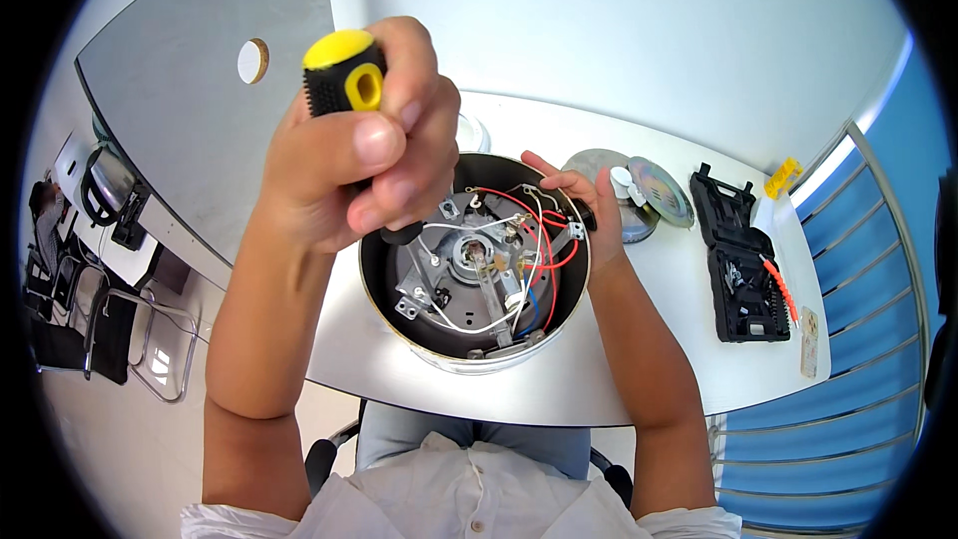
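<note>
My left hand (364, 140) is closed around the black-and-yellow handle of a screwdriver (339, 48), raised above the left part of a round cooker body (479, 365). The screwdriver's shaft is mostly hidden behind the hand. The cooker body is open at the top and shows a metal plate inside, with white, red and blue wires (544, 250), brackets and a round centre part. My right hand (591, 202) grips the cooker body's far right side by a black side handle, fingers along the rim and thumb raised.
On the white table (679, 369), right of the cooker body, lie a lid with a white knob (623, 180) and a shiny disc (661, 192). Farther right is an open black tool case (743, 279) with an orange flexible shaft (780, 289). A metal railing (906, 269) borders the right side.
</note>
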### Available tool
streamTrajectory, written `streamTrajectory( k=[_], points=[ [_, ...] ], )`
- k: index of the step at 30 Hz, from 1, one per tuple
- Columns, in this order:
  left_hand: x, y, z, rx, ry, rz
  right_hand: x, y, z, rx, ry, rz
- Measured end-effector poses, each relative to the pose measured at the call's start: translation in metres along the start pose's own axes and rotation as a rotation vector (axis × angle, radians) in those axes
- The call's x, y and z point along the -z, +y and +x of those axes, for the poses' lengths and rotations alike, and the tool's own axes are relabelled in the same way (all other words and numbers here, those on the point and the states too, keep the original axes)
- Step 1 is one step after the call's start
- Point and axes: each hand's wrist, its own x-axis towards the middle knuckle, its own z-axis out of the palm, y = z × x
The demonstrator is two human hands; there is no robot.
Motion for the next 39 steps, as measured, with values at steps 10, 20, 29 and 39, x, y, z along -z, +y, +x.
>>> streamTrajectory(
  k=[10, 20, 29, 39],
  points=[
    [-0.016, -0.005, -0.006, -0.115, 0.118, 0.194, -0.014, 0.003, -0.021, 0.103, 0.108, -0.025],
    [-0.026, -0.004, -0.006, -0.131, 0.162, 0.382, -0.018, 0.004, -0.026, 0.151, 0.109, -0.022],
    [-0.030, -0.007, -0.008, -0.139, 0.196, 0.518, -0.021, 0.005, -0.030, 0.176, 0.140, -0.067],
    [-0.040, -0.009, -0.011, -0.142, 0.351, 0.574, -0.024, 0.008, -0.031, 0.204, 0.199, -0.104]
  ],
)
